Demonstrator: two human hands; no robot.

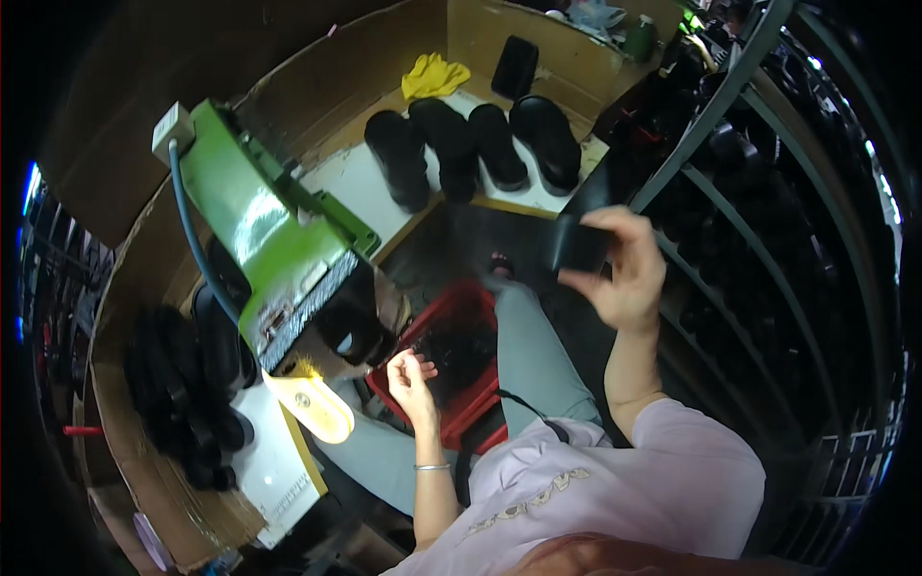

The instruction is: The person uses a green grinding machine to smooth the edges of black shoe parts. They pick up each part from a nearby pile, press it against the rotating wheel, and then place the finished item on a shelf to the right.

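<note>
My right hand (629,269) is raised right of centre, thumb below and fingers above, gripping a black shoe sole (579,248). Its smooth curved end shows, while the rest blends into the dark background. Lower down, my left hand (411,386) has half-curled fingers, slightly apart, with nothing visible in them. It is beside the working head of a green machine (240,202), above a red bin (480,370) of dark scraps. Several black shoe soles (442,144) lie in a row on the white tabletop (336,182) beyond the machine.
Cardboard walls (336,72) surround the table. A yellow cloth (435,76) lies at the back. More black soles (173,384) are piled left of the machine, near its yellow-lit plate (312,405). A metal rack (706,110) of dark items stands close on my right.
</note>
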